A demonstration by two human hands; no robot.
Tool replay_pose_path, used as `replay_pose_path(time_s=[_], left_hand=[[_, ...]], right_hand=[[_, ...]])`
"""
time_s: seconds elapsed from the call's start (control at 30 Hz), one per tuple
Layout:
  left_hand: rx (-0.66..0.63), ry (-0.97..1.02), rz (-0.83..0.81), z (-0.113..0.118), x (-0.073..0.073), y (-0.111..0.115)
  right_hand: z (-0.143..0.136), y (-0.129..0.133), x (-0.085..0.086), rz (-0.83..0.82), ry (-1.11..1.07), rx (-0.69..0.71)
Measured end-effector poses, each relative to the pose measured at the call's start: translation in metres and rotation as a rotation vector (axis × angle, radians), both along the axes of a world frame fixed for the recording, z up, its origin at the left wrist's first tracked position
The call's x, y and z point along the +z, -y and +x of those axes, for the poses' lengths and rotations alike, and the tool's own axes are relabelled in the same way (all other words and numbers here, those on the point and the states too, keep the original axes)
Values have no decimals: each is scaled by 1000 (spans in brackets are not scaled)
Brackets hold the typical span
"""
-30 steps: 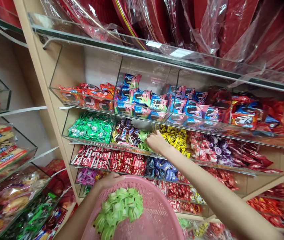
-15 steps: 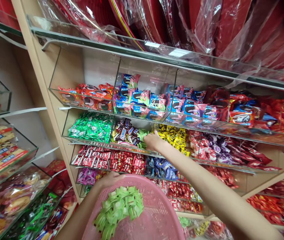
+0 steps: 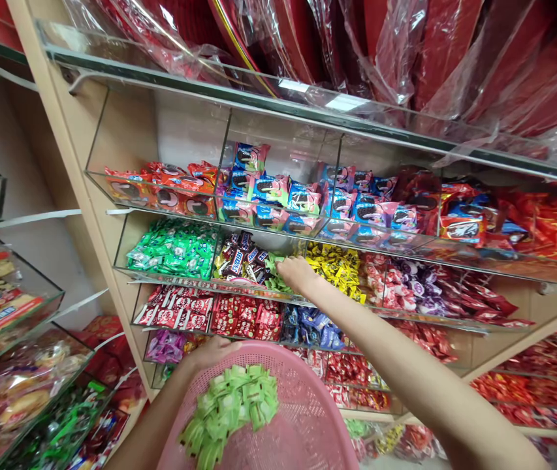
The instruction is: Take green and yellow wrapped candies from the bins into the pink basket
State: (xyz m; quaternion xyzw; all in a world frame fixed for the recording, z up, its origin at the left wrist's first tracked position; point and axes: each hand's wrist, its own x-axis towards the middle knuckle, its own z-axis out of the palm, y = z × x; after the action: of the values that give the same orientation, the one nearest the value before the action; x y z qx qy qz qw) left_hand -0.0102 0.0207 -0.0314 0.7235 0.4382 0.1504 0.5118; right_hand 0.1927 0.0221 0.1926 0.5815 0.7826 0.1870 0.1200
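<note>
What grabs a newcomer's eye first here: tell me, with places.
The pink basket of green packets, low in the middle, likely draws the eye first, the left hand on its rim. Next comes the right hand, at shelved green packets between dark-wrapped bars and yellow packets. Large red items in clear plastic line the top.

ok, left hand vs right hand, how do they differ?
The left hand holds the rim of the pink perforated basket; the right hand is at light-green packets beside the Snickers bars. The left hand sits lower in view, the right hand higher. Both are bare.
</note>
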Motion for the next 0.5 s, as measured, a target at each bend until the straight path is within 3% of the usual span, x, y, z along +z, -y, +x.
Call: replay_pose_path(time_s=[0.3, 0.5], left_hand=[[16, -7, 17, -2, -1, 0], [19, -21, 52, -3, -2, 0]], right_hand=[[5, 1, -11, 20, 53, 75], [10, -3, 2, -28, -1, 59]])
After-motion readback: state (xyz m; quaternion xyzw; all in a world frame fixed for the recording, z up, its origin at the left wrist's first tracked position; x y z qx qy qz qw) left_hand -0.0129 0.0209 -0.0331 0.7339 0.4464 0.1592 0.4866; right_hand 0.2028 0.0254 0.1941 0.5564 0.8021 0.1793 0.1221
